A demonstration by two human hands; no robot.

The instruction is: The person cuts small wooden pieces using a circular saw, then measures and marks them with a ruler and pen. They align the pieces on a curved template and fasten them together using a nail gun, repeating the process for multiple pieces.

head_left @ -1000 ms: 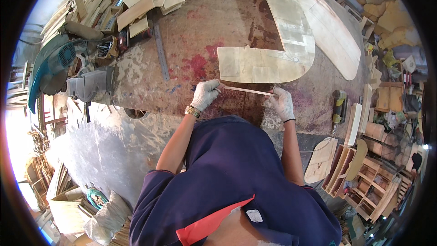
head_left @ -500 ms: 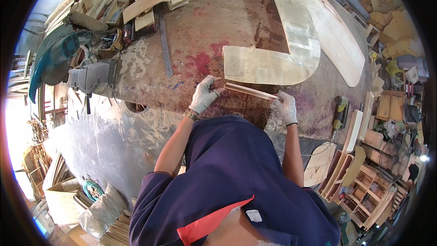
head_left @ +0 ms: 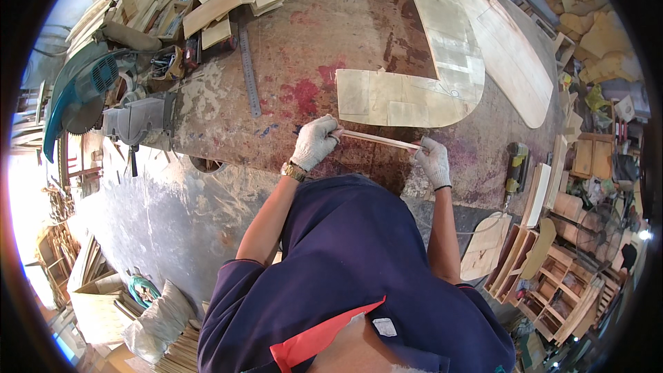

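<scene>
1. Well to the left of both hands, a teal mitre saw is seen at the edge of the stained workbench.
2. Up and to the left of the left hand, a steel ruler is laid flat on the bench.
3. One end of a thin wooden strip is gripped by the gloved left hand, fingers closed around it.
4. The strip is held level between the hands, just below a J-shaped plywood panel.
5. Its other end is pinched by the gloved right hand.
</scene>
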